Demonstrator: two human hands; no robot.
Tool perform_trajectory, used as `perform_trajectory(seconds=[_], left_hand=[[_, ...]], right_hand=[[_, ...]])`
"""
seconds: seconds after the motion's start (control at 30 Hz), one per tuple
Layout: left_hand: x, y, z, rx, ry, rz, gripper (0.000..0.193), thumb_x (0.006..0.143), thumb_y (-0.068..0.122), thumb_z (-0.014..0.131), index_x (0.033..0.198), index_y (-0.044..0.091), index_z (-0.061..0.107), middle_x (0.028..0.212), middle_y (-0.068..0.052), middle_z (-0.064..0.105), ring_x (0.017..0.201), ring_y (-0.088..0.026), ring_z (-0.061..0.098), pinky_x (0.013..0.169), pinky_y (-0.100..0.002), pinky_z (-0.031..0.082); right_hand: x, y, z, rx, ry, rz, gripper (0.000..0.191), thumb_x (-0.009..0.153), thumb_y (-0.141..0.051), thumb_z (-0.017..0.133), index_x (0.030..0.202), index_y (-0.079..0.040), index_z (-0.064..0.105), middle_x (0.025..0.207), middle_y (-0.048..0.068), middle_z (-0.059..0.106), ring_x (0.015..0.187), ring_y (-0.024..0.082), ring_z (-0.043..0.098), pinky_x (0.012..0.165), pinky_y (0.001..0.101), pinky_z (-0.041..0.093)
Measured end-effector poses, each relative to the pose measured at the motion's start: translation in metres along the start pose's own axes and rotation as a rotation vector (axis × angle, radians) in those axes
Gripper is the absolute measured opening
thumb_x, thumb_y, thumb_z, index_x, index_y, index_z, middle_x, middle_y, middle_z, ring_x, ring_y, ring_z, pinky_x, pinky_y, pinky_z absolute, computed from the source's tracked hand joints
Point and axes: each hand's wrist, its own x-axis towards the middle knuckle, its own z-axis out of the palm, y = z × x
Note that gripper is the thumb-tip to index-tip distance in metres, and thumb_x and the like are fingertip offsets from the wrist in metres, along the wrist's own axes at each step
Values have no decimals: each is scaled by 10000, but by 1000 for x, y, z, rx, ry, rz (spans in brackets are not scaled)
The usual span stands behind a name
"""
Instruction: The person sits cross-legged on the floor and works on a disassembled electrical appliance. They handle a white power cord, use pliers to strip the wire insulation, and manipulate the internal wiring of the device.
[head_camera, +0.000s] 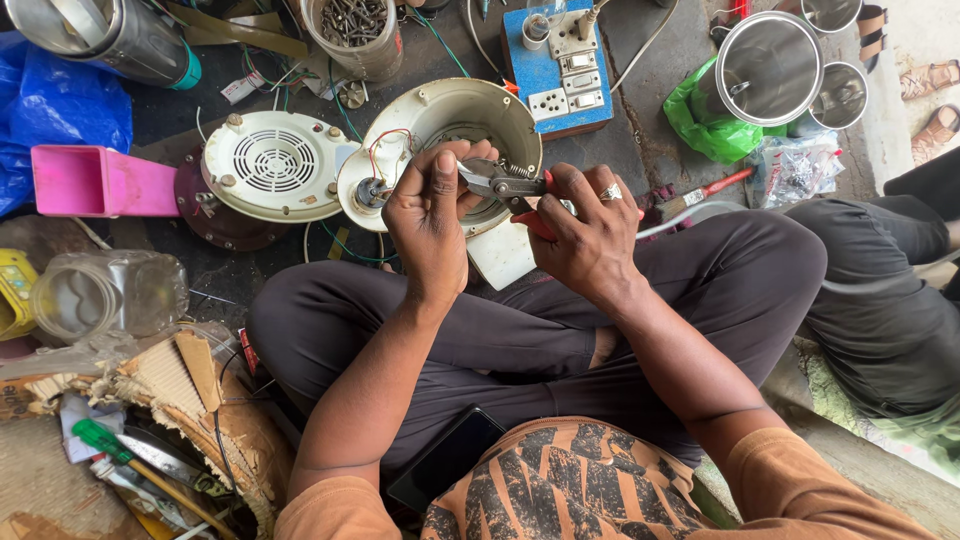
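The right hand (590, 235), a ring on one finger, grips the red handles of steel cutting pliers (505, 187), whose jaws point left. The left hand (430, 215) is curled closed, pinching something too small to make out at the plier tips. Both hover over a cream round plastic appliance housing (450, 115) with red wires, lying on the floor beside a cream vented round cover (272, 165).

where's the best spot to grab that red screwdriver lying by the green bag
Probably the red handle of the screwdriver, taken from above. It lies flat and slanted on the floor between the green bag and the person's knee, handle end up-right and free. Both hands are busy: the right hand holds pliers.
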Motion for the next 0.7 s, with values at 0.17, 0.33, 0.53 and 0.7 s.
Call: perform_trajectory(seconds=[0.17, 0.33, 0.53, 0.7], left_hand=[[1, -3, 1, -17, 25, -16, 257, 1118, 180, 518, 1210, -32, 630, 1169, -183, 731, 1133, -266, 732, 927, -387, 667], [2, -5, 1, -38, 17, -14, 256, 1124, 182, 507, 1198, -34, 623, 1162, -192, 734, 1127, -269, 736, 946, -393, 666], [1, -6, 2, -37, 45, -17, 255, 1125, 171, 501, 1179, -42, 631, 1140, -204, 744, 1104, -281, 748, 931, -393, 670], [0, -6, 2, 31, 11, 39, 248, 1136, 167, 480, 1194, -28, 623, 1172, -179, 730, 1141, -260, 731, 951, -381, 664]], right_hand=[[-1, 0, 4, 13, -1, 14, 288, 754, -201, 893, 860, -97, 645, 1122, 34, 602, 912, 230, 563, 737, 387, 480], [-3, 3, 8, -23, -7, -3, 266, 770, -190, 891, 880, -111, 662, 1106, 26, 610, 874, 191, 580, 691, 360, 485], [-4, 2, 6, -36, -20, -6, 264, 791, -204, 885, 880, -114, 654, 1111, 29, 633, 851, 175, 605, 659, 344, 498], [-1, -2, 4, -13, -46, 26, 274, 779, -219, 882, 869, -105, 650, 1104, 43, 647, 829, 187, 609, 645, 353, 502]])
